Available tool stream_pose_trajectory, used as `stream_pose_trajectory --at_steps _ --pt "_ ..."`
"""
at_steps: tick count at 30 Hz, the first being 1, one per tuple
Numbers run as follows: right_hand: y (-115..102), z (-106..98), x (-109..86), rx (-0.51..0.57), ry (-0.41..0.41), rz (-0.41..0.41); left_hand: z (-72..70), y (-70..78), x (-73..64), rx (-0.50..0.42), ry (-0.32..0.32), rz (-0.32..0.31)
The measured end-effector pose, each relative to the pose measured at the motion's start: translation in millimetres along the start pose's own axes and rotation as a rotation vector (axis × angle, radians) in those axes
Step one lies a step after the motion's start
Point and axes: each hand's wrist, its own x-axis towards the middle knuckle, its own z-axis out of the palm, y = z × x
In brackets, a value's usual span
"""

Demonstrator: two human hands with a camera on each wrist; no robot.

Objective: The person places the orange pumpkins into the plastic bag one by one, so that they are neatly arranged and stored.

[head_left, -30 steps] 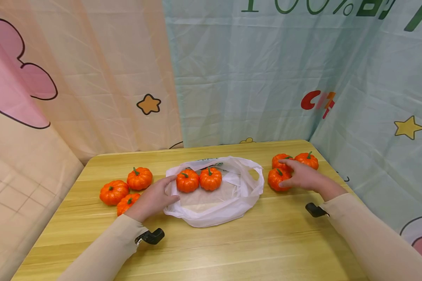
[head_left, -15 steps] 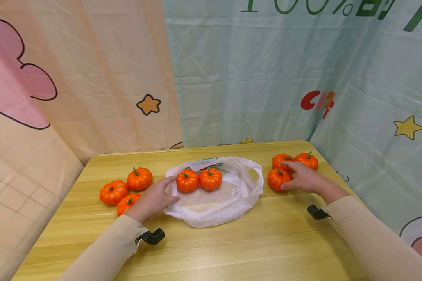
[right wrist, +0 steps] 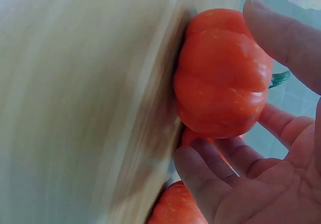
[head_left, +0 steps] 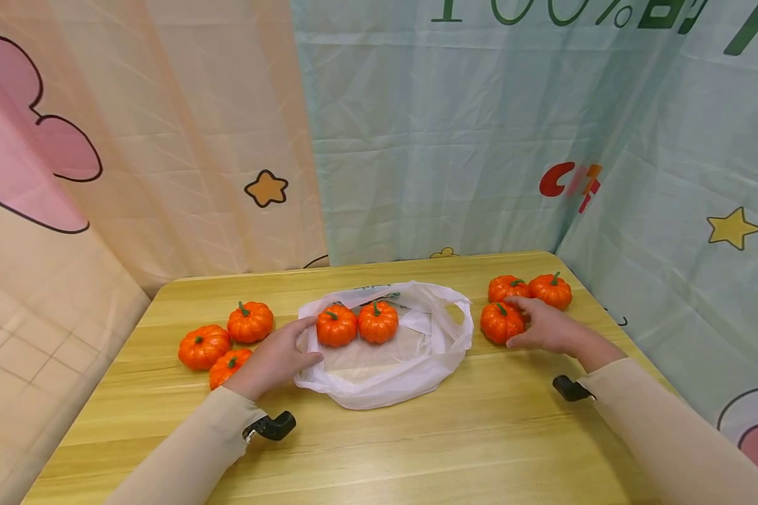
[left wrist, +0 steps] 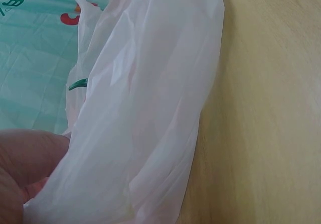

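Observation:
A white plastic bag (head_left: 410, 379) lies spread on the table with two small orange pumpkins inside, the left pumpkin (head_left: 337, 325) and the right pumpkin (head_left: 378, 322). My left hand (head_left: 280, 358) reaches over the bag's left rim beside the left pumpkin, thumb and fingers spread. In the left wrist view the bag (left wrist: 145, 103) hides most of its fingers. At the right, my right hand (head_left: 549, 326) is at the front pumpkin (head_left: 500, 324) of a group of three. The right wrist view shows its thumb and fingers spread around this pumpkin (right wrist: 223, 73), not closed on it.
Behind the front right pumpkin sit two others, a back pumpkin (head_left: 507, 287) and a far-right pumpkin (head_left: 550, 290). Three more pumpkins, including a leftmost pumpkin (head_left: 204, 346), stand left of the bag. Printed fabric (head_left: 417, 154) hangs around the wooden table (head_left: 417, 456).
My right hand has shifted slightly right and toward me, its fingers coming lower around the front pumpkin. The left hand, bag and pumpkins look the same.

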Motion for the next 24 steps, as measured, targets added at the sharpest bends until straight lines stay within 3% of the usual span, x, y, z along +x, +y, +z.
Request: stream_pose_trajectory --at_steps 24 --pt "1.5 7.3 -0.7 0.003 0.064 -0.025 1.4 -2.5 1.8 0.000 0.003 0.000"
